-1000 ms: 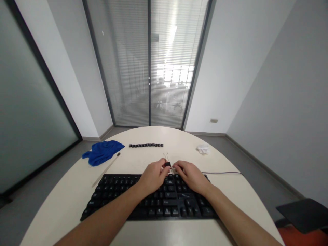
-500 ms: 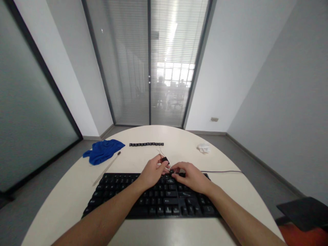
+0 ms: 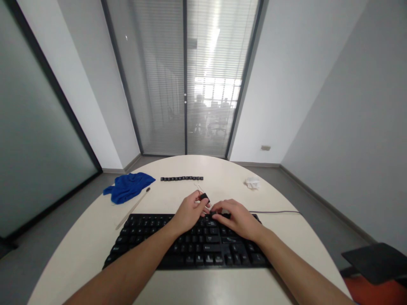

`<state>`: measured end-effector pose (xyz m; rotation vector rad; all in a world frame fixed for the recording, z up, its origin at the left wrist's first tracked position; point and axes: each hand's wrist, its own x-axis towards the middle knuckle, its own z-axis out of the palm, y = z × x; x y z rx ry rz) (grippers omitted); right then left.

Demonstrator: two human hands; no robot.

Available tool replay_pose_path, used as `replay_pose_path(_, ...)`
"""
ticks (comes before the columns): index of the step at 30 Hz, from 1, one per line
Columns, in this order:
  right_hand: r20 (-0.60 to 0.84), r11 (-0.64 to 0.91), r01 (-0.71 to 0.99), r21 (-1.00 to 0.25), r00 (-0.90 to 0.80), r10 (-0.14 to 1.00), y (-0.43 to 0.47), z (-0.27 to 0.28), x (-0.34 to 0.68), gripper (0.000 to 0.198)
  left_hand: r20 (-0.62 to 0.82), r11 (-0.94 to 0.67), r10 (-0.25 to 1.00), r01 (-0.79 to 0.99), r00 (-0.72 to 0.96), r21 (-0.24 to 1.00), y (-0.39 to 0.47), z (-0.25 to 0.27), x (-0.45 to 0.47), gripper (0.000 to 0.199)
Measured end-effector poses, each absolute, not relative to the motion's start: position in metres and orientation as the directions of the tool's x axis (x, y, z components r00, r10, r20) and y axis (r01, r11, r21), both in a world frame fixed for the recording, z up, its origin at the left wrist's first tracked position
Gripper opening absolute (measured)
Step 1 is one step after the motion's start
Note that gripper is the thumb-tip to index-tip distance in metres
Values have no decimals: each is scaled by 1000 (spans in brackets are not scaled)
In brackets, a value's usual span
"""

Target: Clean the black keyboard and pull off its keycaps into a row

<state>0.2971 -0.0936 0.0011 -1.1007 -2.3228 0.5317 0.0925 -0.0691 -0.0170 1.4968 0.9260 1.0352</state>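
Note:
A black keyboard (image 3: 208,248) lies across the table in front of me. My left hand (image 3: 190,212) is closed around a keycap puller (image 3: 204,198), whose black handle shows above the fingers and whose thin wires (image 3: 198,186) stick out away from me. Beside it, over the keyboard's far edge, my right hand (image 3: 233,216) pinches a small black keycap (image 3: 213,213) between thumb and fingers. The two hands nearly touch at the fingertips. Past them, a row of several loose black keycaps (image 3: 182,178) lies on the table.
A crumpled blue cloth (image 3: 129,187) and a long thin-handled brush (image 3: 133,208) lie at the left of the round table (image 3: 222,169). White crumpled tissue (image 3: 252,183) sits at the far right. The keyboard's cable (image 3: 276,212) runs off to the right. A chair (image 3: 375,262) stands at the lower right.
Both hands stay almost in place. The right fingers have shifted slightly and cover more of the small keycap; the puller has turned a little in the left hand.

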Motion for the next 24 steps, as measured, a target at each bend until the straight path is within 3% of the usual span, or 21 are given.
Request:
replay_pose_path(8,351,591,502,-632,-494,795,-93,2,297,21,132,-153,949,53,287,987,-65,-24,92,28)
replay_pose_path(16,265,309,698,-646,-176,948,-76,-15,304,18,114,-137,980,139,166,981,-62,-23,93,17)
replay_pose_path(24,159,178,745,-642,-97,982,-69,-20,307,21,107,-133,977,137,187,982,-61,-28,93,15)
